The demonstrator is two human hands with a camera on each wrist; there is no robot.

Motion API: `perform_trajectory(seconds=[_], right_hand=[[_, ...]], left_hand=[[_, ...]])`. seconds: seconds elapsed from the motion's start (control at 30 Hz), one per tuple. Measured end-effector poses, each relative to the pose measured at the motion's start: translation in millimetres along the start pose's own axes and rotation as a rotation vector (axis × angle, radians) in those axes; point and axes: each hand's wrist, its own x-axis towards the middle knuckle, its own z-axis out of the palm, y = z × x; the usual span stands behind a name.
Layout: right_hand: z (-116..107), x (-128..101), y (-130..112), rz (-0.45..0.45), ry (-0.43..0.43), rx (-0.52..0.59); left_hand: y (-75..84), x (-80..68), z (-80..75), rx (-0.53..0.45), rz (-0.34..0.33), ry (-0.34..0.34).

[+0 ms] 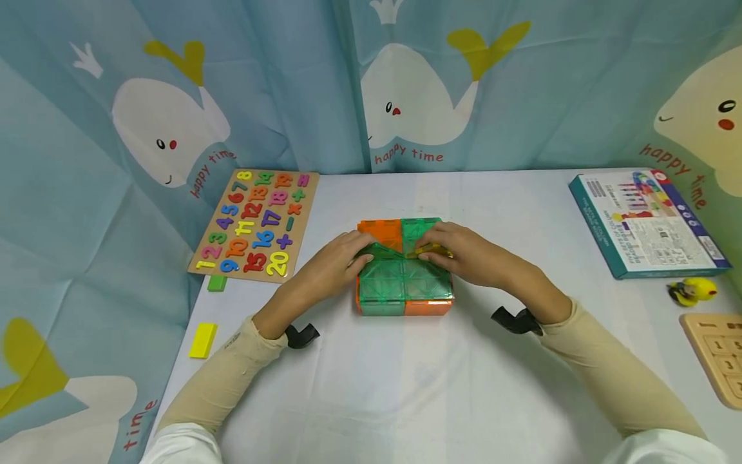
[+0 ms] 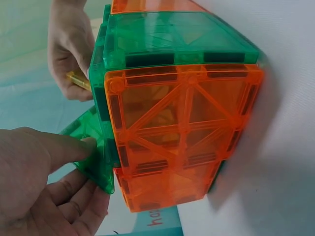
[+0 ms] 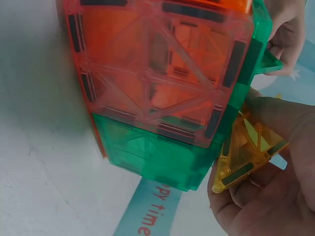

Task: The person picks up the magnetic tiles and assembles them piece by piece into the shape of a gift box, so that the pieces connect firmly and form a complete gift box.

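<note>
While my left hand (image 1: 339, 261) pinches a green translucent triangular tile (image 2: 91, 147) against the orange-and-green magnetic tile box (image 1: 404, 267), my right hand (image 1: 458, 254) grips a yellow translucent triangular tile (image 3: 246, 152), half hidden behind my fingers.

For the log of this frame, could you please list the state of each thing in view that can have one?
Tile box: assembled, resting on the table.
Green tile: tilted, pinched by left hand.
Yellow tile: loose, gripped by right hand.
Number puzzle: pieces seated.
Game box: closed, flat.
</note>
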Motion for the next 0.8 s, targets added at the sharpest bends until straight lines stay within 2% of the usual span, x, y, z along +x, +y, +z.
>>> perform_trajectory(seconds=[0.2,0.4,0.6,0.73,0.8], right_hand=[[0.3,2.7,-2.8,0.024,-0.015,-0.017],[4.6,5.2,-2.1,0.008,-0.003,-0.025],[4.4,4.9,-2.9,0.032,-0.013,0.010],[0.1,1.0,-1.8,0.073,-0.016,0.048],[-3.8,-4.1,0.1,0.109,0.000,0.060]], left_hand=[[-0.3,-1.3,0.7,-0.013,-0.007,0.018],[-1.6,-2.1,0.3,-0.004,-0.005,0.030],[-2.2,-4.3,-0.6,-0.019,-0.015,0.030],[-3.0,-6.6,0.8,-0.025,-0.049,0.034],[-4.6,-9.5,2.1,-0.048,-0.088,0.036]])
